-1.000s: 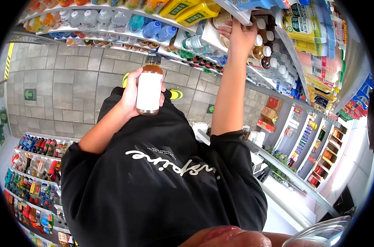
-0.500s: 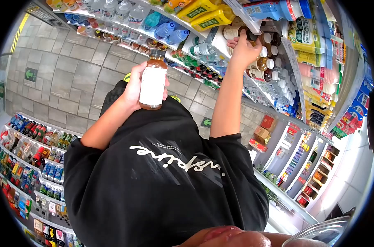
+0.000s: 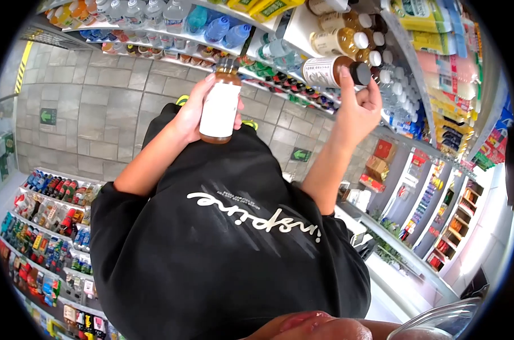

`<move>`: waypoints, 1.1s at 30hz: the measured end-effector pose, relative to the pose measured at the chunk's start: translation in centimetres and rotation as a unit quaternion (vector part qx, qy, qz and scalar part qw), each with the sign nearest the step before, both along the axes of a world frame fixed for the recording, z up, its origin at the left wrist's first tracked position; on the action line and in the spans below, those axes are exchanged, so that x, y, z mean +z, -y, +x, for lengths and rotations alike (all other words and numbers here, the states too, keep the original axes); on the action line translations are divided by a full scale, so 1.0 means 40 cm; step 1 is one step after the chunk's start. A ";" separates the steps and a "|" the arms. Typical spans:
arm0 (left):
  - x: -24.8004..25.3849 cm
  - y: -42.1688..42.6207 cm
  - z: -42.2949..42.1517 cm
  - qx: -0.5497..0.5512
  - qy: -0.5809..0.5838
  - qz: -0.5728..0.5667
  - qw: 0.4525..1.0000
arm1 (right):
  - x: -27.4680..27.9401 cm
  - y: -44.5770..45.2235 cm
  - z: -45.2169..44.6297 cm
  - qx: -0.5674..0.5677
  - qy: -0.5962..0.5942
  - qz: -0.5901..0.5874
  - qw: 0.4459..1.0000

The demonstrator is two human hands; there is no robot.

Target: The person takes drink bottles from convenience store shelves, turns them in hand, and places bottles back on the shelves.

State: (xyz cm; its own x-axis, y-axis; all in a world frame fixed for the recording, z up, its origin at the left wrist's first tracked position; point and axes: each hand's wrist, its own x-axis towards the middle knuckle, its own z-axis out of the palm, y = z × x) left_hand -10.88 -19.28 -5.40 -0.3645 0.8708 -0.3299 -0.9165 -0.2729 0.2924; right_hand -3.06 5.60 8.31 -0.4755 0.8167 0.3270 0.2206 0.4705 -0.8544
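Observation:
My left hand (image 3: pixel 194 110) is wrapped round a brown drink bottle (image 3: pixel 220 107) with a white label and a dark cap, held roughly upright in front of my body. In my right hand (image 3: pixel 360 110) is a second bottle, a dark-capped brown drink bottle (image 3: pixel 327 72) with a printed pale label. It lies nearly sideways, gripped near its cap by my fingertips, just off the shelf. Close beside it, several white-capped bottles of amber drink (image 3: pixel 342 41) stand on the shelf.
Water bottles (image 3: pixel 175 16) and other drinks line the shelves ahead. Yellow packets (image 3: pixel 411 17) hang at the right. Grey tiles with green arrow signs (image 3: pixel 48 116) cover the floor. More stocked shelves (image 3: pixel 47 226) stand at the left, and a counter (image 3: pixel 401 255) is at the lower right.
My right hand has drawn a dark-capped bottle out from among the shelf bottles, toward me. My left hand still holds its bottle, slightly further right in view.

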 end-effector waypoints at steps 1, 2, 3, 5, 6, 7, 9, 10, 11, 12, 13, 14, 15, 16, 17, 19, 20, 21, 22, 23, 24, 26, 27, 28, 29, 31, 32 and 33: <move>-0.005 -0.003 -0.003 -0.011 -0.007 0.012 1.000 | 0.022 0.025 0.018 0.001 -0.016 -0.076 0.997; -0.004 -0.003 -0.008 -0.031 0.006 0.007 0.999 | -0.009 -0.006 0.056 0.038 0.012 -0.030 0.999; 0.003 -0.008 -0.010 -0.034 0.015 0.015 0.999 | -0.014 0.010 0.067 0.091 -0.019 -0.079 0.993; 0.011 -0.022 -0.017 -0.042 0.025 0.045 0.998 | -0.029 0.033 0.088 0.169 -0.065 -0.186 0.966; 0.010 -0.029 -0.022 -0.050 0.029 0.041 0.998 | -0.045 0.042 0.102 0.195 -0.079 -0.245 0.947; -0.001 -0.034 -0.024 -0.052 0.025 0.035 0.998 | -0.091 0.061 0.111 0.185 -0.115 -0.301 0.928; 0.029 -0.039 -0.032 -0.048 0.020 0.021 0.998 | -0.120 0.061 0.110 0.163 -0.124 -0.322 0.924; 0.003 -0.030 -0.036 -0.061 0.019 0.034 0.997 | -0.131 0.065 0.113 0.148 -0.135 -0.338 0.920; -0.012 -0.022 -0.042 -0.070 -0.015 0.011 0.997 | -0.134 0.063 0.116 0.136 -0.143 -0.376 0.905; -0.014 -0.017 -0.044 -0.078 -0.049 -0.010 0.996 | -0.130 0.067 0.114 0.114 -0.139 -0.405 0.896; -0.011 -0.014 -0.041 -0.086 -0.045 -0.011 0.995 | -0.123 0.071 0.110 0.102 -0.129 -0.441 0.882; 0.000 -0.014 -0.035 -0.070 -0.028 -0.027 0.997 | -0.121 0.073 0.106 0.090 -0.119 -0.476 0.867; 0.013 -0.014 -0.031 -0.054 -0.010 -0.044 0.998 | -0.128 0.079 0.100 0.083 -0.117 -0.476 0.868; 0.024 -0.014 -0.027 -0.059 -0.005 -0.045 0.997 | -0.141 0.090 0.091 0.077 -0.100 -0.509 0.851; 0.033 -0.014 -0.027 -0.072 0.001 -0.037 0.997 | -0.156 0.105 0.082 0.073 -0.084 -0.541 0.833; 0.010 -0.005 -0.032 -0.105 0.043 0.033 0.993 | -0.195 0.137 0.071 0.066 -0.039 -0.570 0.818; 0.007 0.005 -0.033 -0.107 0.046 0.028 0.993 | -0.214 0.152 0.068 0.080 -0.010 -0.592 0.802; 0.013 0.010 -0.032 -0.110 0.030 -0.030 0.993 | -0.225 0.175 0.059 0.074 0.001 -0.604 0.794; 0.020 0.016 -0.032 -0.113 0.014 -0.089 0.989 | -0.234 0.187 0.061 0.071 0.003 -0.610 0.789; 0.027 0.024 -0.031 -0.112 0.013 -0.089 0.990 | -0.243 0.195 0.060 0.096 0.027 -0.606 0.789; 0.008 0.032 -0.038 -0.114 0.013 -0.094 0.989 | -0.248 0.201 0.056 0.121 0.048 -0.601 0.788; -0.037 0.052 -0.053 -0.107 0.014 0.033 0.994 | -0.239 0.212 0.049 0.123 0.043 -0.580 0.804; -0.032 0.060 -0.063 -0.087 0.036 0.101 0.990 | -0.235 0.217 0.042 0.119 0.048 -0.551 0.825; -0.024 0.065 -0.066 -0.092 0.037 0.100 0.990 | -0.229 0.219 0.037 0.114 0.054 -0.521 0.844; -0.015 0.069 -0.068 -0.086 0.030 0.072 0.993 | -0.220 0.226 0.032 0.122 0.052 -0.503 0.854; -0.001 0.074 -0.075 -0.083 0.034 0.060 0.994 | -0.204 0.240 0.021 0.118 0.064 -0.471 0.872; -0.014 0.075 -0.077 -0.084 0.035 0.060 0.994 | -0.198 0.247 0.016 0.117 0.078 -0.439 0.887; -0.027 0.072 -0.082 -0.089 -0.025 0.079 0.993 | -0.194 0.255 0.010 0.127 0.104 -0.411 0.897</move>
